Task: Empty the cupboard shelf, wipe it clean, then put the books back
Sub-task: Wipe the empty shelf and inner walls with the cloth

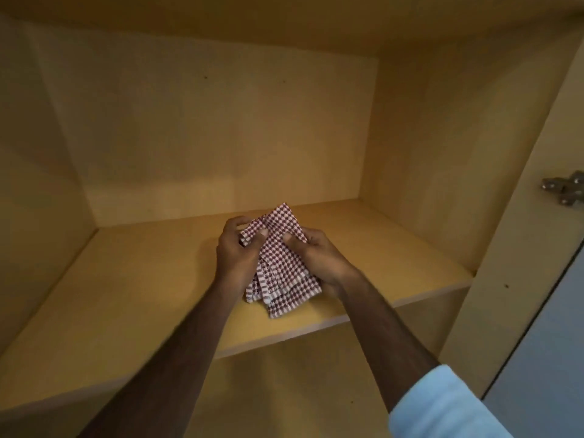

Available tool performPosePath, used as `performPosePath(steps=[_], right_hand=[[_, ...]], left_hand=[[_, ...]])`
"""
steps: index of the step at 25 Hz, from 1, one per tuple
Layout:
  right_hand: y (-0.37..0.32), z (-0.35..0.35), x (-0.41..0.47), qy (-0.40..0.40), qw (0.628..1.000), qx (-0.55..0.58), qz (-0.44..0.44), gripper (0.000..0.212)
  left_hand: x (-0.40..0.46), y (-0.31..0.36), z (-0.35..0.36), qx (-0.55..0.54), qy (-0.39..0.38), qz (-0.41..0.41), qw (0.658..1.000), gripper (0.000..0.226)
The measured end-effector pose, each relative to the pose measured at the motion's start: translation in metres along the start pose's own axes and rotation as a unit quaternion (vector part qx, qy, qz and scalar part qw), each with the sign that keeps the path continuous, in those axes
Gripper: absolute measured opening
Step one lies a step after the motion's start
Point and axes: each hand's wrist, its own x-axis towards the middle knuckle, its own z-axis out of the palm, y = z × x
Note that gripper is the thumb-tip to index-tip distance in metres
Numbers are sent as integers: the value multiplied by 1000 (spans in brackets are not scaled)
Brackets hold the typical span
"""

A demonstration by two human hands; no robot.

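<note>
A red-and-white checked cloth (pixel 279 263) is held up over the middle of the wooden cupboard shelf (pixel 126 295), its lower folds hanging down near the shelf's front edge. My left hand (pixel 237 254) pinches the cloth's upper left corner between thumb and fingers. My right hand (pixel 316 257) grips its right side, thumb pressed on the fabric. No books are in view; the shelf board is bare.
The cupboard's back panel (pixel 221 137) and side walls close in the shelf. An open door (pixel 537 232) with a metal hinge (pixel 565 188) stands at the right. A lower compartment (pixel 300 390) shows beneath the shelf's front edge.
</note>
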Motion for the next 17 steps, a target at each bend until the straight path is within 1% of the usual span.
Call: performPosePath(steps=[1,2,3,4,5,6,7,8,9,10,11,12,13,14,17], right_hand=[[0,-16,18,29,1000,0,7,28],[1,-34,37,83,996,-17,-11,26],[3,-57,58,153,985,-63,-53,21],[3,-80,75,232,956,-139,-116,20],[0,-105,92,300,907,-231,-185,27],[-4,-128,107,350,840,-336,-242,40],[-8,-149,121,376,764,-452,-267,54],[-8,-172,137,369,697,-563,-249,63],[-3,-189,149,323,652,-655,-204,65],[6,-204,162,255,639,-715,-125,61],[18,-218,172,180,642,-745,-31,55],[29,-229,179,120,659,-741,50,53],[38,-240,187,80,680,-721,106,52],[43,-248,193,63,689,-711,123,52],[48,-257,207,68,683,-725,62,50]], left_hand=[[7,-4,12,46,-3,-22,999,41],[13,-12,24,97,-26,-29,994,48],[16,-20,36,160,-71,-14,984,54],[16,-28,43,241,-130,12,962,58],[15,-34,49,331,-183,37,925,62],[15,-39,54,409,-219,59,884,66],[18,-41,59,465,-240,72,849,69],[22,-42,64,503,-254,74,823,71],[23,-43,67,528,-260,67,806,72],[25,-44,69,546,-262,61,794,73],[24,-44,70,557,-266,55,785,75],[25,-45,71,562,-272,48,780,77],[26,-46,70,567,-277,43,774,81],[27,-48,69,573,-281,39,769,85],[31,-49,66,577,-282,40,765,85]])
